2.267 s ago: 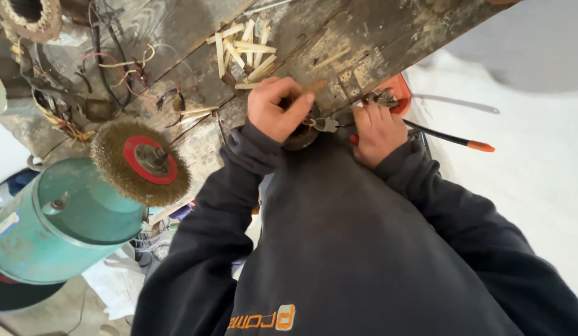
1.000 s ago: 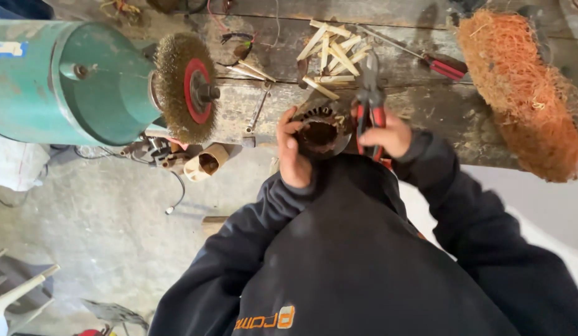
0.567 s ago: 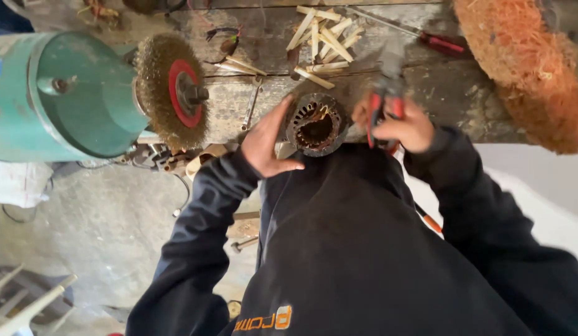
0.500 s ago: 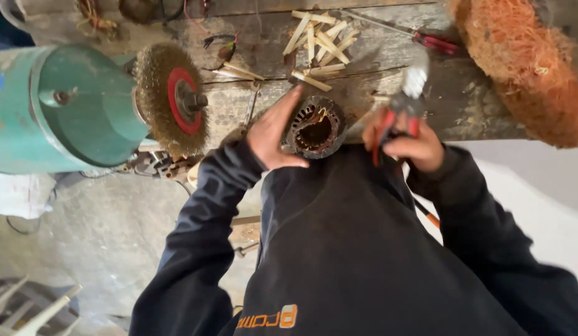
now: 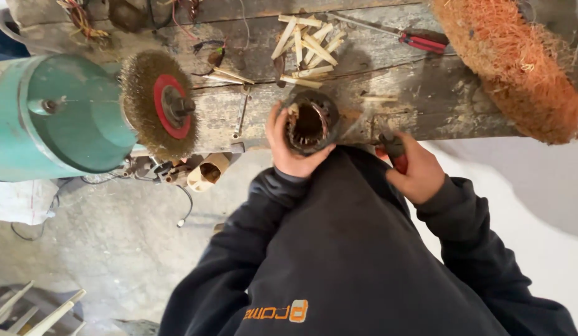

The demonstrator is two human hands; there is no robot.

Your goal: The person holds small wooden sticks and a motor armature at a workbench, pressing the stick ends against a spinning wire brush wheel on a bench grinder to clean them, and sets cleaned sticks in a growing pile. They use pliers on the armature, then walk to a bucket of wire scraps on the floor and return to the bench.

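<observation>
My left hand (image 5: pixel 288 149) cups a round dark motor stator (image 5: pixel 311 121) with copper windings inside, held upright at the near edge of a worn wooden bench (image 5: pixel 426 99). My right hand (image 5: pixel 414 171) is closed around red-handled pliers (image 5: pixel 395 152), just right of the stator and below the bench edge. Black sleeves cover both my arms.
A teal bench grinder (image 5: pixel 59 118) with a wire brush wheel (image 5: pixel 155 102) stands at the left. Pale wooden slot sticks (image 5: pixel 304 40) lie behind the stator. A red-handled screwdriver (image 5: pixel 419 40) and a large orange fibrous wheel (image 5: pixel 513 62) are at the right. Loose wires (image 5: pixel 80 12) lie far left.
My right hand with the pliers dropped from beside the stator to below the bench edge. The left hand kept hold of the stator, which now stands with its bore facing up.
</observation>
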